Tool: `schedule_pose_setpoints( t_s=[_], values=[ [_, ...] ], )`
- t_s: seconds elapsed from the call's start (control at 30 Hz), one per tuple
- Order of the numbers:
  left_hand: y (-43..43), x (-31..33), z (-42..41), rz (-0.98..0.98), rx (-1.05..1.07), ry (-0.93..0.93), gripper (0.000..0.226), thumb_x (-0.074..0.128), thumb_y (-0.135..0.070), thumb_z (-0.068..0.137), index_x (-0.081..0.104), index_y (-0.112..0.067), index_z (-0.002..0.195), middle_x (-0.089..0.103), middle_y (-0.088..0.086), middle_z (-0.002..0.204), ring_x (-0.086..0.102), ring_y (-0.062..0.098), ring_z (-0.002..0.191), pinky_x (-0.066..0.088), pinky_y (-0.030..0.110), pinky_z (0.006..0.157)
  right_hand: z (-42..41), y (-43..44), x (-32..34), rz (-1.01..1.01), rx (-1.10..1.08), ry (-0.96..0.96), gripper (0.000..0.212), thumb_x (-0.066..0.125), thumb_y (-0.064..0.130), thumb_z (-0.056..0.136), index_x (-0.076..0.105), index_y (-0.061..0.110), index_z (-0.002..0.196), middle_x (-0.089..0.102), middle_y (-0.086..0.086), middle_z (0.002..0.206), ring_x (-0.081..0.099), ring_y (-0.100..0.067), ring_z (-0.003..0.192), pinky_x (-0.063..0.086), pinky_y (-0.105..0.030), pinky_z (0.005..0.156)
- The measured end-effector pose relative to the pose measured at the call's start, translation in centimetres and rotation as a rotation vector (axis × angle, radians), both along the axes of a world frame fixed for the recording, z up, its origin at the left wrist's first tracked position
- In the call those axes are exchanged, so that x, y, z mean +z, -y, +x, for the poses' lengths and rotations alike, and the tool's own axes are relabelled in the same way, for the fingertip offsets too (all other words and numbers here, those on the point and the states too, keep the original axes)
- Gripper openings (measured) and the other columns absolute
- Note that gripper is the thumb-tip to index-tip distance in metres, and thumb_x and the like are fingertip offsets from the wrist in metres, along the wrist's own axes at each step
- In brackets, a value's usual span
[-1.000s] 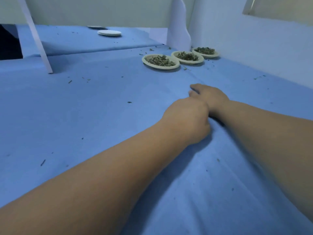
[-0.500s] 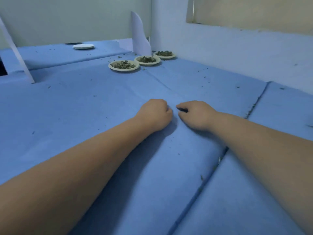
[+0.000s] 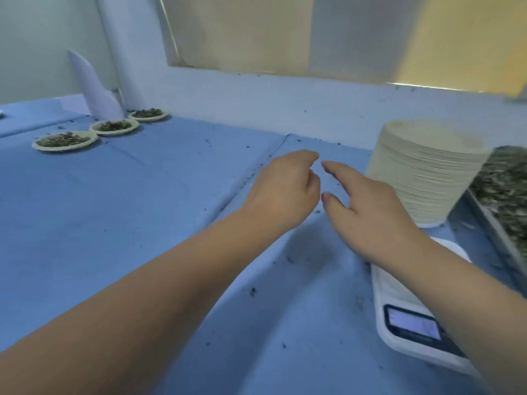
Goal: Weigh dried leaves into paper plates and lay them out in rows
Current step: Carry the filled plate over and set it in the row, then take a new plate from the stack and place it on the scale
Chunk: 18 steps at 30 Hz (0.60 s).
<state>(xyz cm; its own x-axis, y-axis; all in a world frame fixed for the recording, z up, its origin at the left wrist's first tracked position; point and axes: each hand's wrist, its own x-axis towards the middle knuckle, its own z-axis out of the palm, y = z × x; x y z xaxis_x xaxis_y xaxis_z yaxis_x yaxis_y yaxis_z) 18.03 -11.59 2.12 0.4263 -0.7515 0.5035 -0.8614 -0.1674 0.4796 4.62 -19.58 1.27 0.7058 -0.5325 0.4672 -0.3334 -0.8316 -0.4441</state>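
Note:
Three paper plates of dried leaves stand in a row at the far left: the nearest plate [image 3: 65,140], the middle plate [image 3: 114,127] and the far plate [image 3: 148,114]. A tall stack of empty paper plates [image 3: 422,172] rises at the right. My left hand [image 3: 285,189] hovers over the blue cloth with loosely curled fingers and holds nothing. My right hand [image 3: 368,212] reaches forward beside it, fingers extended, just left of the stack. A white digital scale [image 3: 410,320] lies under my right forearm, partly hidden.
A metal tray of loose dried leaves [image 3: 504,195] sits at the right edge behind the stack. A white folded sheet [image 3: 94,89] stands in the far corner. The blue cloth [image 3: 128,209] bears scattered leaf crumbs. A wall [image 3: 285,101] borders the back.
The view has swung right, bringing the plate stack, scale and leaf tray into sight. Both hands have lifted from the cloth and loosened from fists, the right fingers now extended.

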Motion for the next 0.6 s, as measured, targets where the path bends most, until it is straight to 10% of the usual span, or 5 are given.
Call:
schedule_pose_setpoints(
  t_s=[0.17, 0.33, 0.47, 0.6],
  values=[
    [5.3, 1.4, -6.1, -0.020, -0.194, 0.153, 0.045, 0.042, -0.005, 0.102, 0.051, -0.010, 0.146, 0.052, 0.007, 0.151, 0.051, 0.025, 0.133, 0.039, 0.033, 0.106, -11.1, 3.4, -1.1, 0.016, -0.205, 0.088, 0.049, 0.055, 0.030, 0.094, 0.049, 0.039, 0.142, 0.066, 0.006, 0.090, 0.059, -0.003, 0.074, 0.040, -0.003, 0.062],
    [10.8, 3.7, -9.2, 0.004, -0.217, 0.383, 0.053, 0.038, -0.001, 0.103, 0.039, -0.010, 0.154, 0.031, 0.004, 0.166, 0.021, 0.020, 0.155, 0.023, 0.028, 0.116, -18.1, 7.0, -3.0, 0.018, -0.430, 0.029, 0.049, 0.050, 0.033, 0.094, 0.046, 0.033, 0.143, 0.054, 0.012, 0.058, 0.051, -0.009, 0.044, 0.037, -0.027, 0.041],
    [14.3, 4.6, -9.8, 0.163, -0.119, 0.447, 0.042, 0.038, -0.001, 0.099, 0.056, -0.010, 0.136, 0.054, 0.009, 0.142, 0.040, 0.025, 0.145, 0.046, 0.040, 0.101, -19.5, 7.9, -4.1, 0.030, -0.515, -0.121, 0.046, 0.049, 0.032, 0.100, 0.043, 0.027, 0.145, 0.060, 0.010, 0.082, 0.052, -0.009, 0.054, 0.034, -0.028, 0.045],
    [14.9, 5.2, -10.0, 0.283, -0.072, 0.586, 0.033, 0.044, -0.002, 0.094, 0.061, -0.012, 0.119, 0.061, 0.007, 0.109, 0.057, 0.028, 0.095, 0.040, 0.036, 0.071, -18.9, 7.9, -4.4, -0.011, -0.603, -0.247, 0.050, 0.046, 0.033, 0.101, 0.039, 0.022, 0.149, 0.069, -0.006, 0.117, 0.060, -0.027, 0.085, 0.048, -0.039, 0.075]
  ],
)
